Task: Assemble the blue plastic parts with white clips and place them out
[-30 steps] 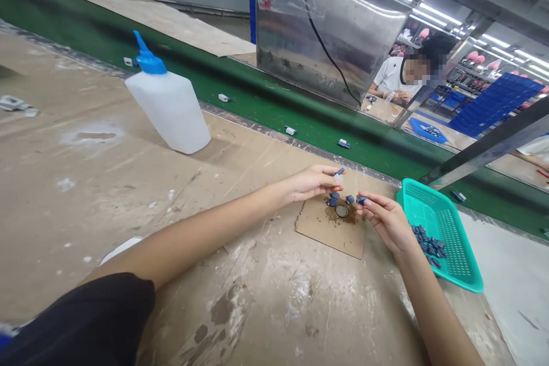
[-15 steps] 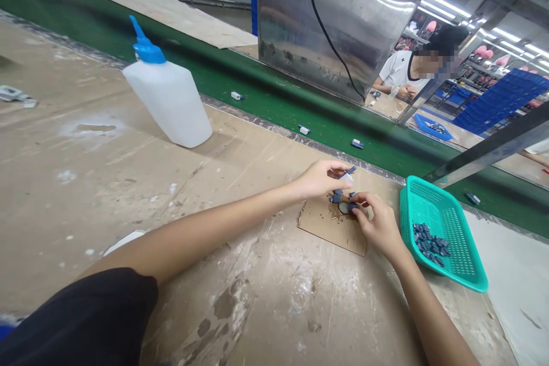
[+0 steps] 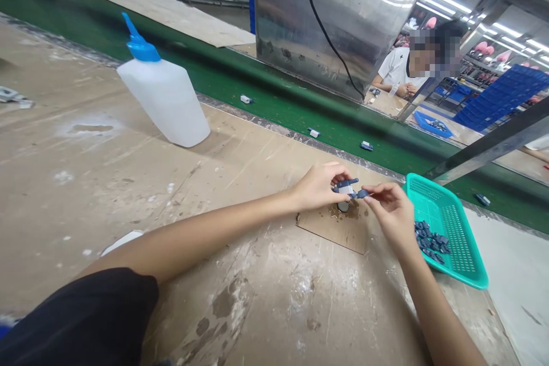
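hands point(image 3: 319, 187) point(image 3: 393, 214) pinching small blue parts point(image 3: 346, 186), round disc point(image 3: 343, 206) half hidden below

I can't read any words or numbers here. The white short-sleeved T-shirt point(image 3: 397, 68) on the person point(image 3: 422, 57) across the long green belt point(image 3: 278, 108) has a small black mark on its chest, but it is too small to tell what it is.

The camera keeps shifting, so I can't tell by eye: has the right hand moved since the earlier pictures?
Yes: judged against the cardboard sheet, the right hand has shifted rightward, away from the round metal cap on the sheet.
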A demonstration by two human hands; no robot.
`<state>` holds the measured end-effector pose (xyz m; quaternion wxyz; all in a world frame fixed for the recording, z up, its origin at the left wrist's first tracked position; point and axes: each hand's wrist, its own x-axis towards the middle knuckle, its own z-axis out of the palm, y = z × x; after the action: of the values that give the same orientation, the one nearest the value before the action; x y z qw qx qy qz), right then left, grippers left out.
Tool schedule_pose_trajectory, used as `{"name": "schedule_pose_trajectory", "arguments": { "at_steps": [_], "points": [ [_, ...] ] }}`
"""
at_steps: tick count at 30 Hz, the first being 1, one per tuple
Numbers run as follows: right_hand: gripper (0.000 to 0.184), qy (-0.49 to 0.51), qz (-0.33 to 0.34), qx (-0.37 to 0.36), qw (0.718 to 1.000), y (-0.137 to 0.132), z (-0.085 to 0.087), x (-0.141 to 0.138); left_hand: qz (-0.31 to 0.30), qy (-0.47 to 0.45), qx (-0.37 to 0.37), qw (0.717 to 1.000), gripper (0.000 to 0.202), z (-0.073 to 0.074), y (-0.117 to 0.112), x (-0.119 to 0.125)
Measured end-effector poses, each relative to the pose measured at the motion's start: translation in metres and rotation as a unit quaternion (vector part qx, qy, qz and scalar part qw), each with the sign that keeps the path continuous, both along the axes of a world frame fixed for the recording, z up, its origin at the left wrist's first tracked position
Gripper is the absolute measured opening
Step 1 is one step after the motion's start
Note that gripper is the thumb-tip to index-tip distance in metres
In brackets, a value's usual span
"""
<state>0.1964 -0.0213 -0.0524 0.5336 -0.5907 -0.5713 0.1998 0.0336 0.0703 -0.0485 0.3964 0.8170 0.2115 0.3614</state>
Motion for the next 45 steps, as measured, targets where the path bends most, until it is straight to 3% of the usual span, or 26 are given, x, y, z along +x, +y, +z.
{"name": "schedule_pose_trajectory", "arguments": {
  "at_steps": [2,5,13,18,20,25,29,32,34,36,37,39,42,45],
  "points": [
    [0.024,0.144,0.006,0.004,0.990,-0.001,0.006,0.000,-0.006,0.012,0.037,0.999,0.026,0.002,-0.004,-0.001],
    [0.030,0.231,0.024,-0.024,0.972,-0.002,0.010,-0.002,-0.013,0.023,0.051,0.998,0.024,0.004,-0.010,-0.002],
    [0.033,0.200,0.033,-0.028,0.979,-0.006,0.008,-0.014,-0.018,0.026,0.052,0.998,0.022,0.006,-0.014,-0.002],
    [0.028,0.233,0.017,-0.026,0.972,-0.011,0.013,-0.021,-0.013,0.014,0.101,0.995,0.018,0.009,-0.018,-0.005],
    [0.029,0.274,0.042,-0.047,0.960,-0.012,0.016,-0.021,-0.023,0.002,0.132,0.991,0.017,0.011,-0.020,-0.005],
    [0.048,0.300,0.214,-0.203,0.907,-0.016,0.022,-0.020,-0.032,-0.050,0.167,0.984,0.021,0.016,-0.028,-0.007],
    [0.063,0.266,0.209,-0.201,0.919,-0.022,0.023,-0.028,-0.011,-0.062,0.176,0.982,0.019,0.023,-0.045,-0.010],
    [0.054,0.235,0.210,-0.173,0.933,-0.023,0.030,-0.030,-0.002,-0.069,0.167,0.984,0.021,0.031,-0.048,-0.007],
    [0.046,0.149,0.180,-0.150,0.961,-0.021,0.039,-0.020,-0.006,-0.041,0.147,0.988,0.024,0.035,-0.032,0.000],
    [0.040,-0.016,0.052,-0.103,0.993,-0.018,0.046,0.004,-0.001,0.032,0.117,0.993,0.025,0.033,0.000,0.008],
    [0.035,-0.109,-0.033,-0.077,0.991,-0.018,0.048,0.021,0.011,0.079,0.098,0.992,0.024,0.030,0.020,0.011],
    [0.022,-0.259,-0.166,-0.063,0.950,-0.018,0.045,0.057,0.117,0.159,0.055,0.979,0.019,0.023,0.063,0.014],
    [0.018,-0.387,-0.148,-0.171,0.894,-0.020,0.030,0.098,0.194,0.199,0.049,0.959,0.015,0.013,0.108,0.013],
    [0.022,-0.424,-0.103,-0.209,0.875,-0.019,0.012,0.108,0.187,0.193,0.059,0.961,0.021,0.009,0.121,0.022]
  ]
}}
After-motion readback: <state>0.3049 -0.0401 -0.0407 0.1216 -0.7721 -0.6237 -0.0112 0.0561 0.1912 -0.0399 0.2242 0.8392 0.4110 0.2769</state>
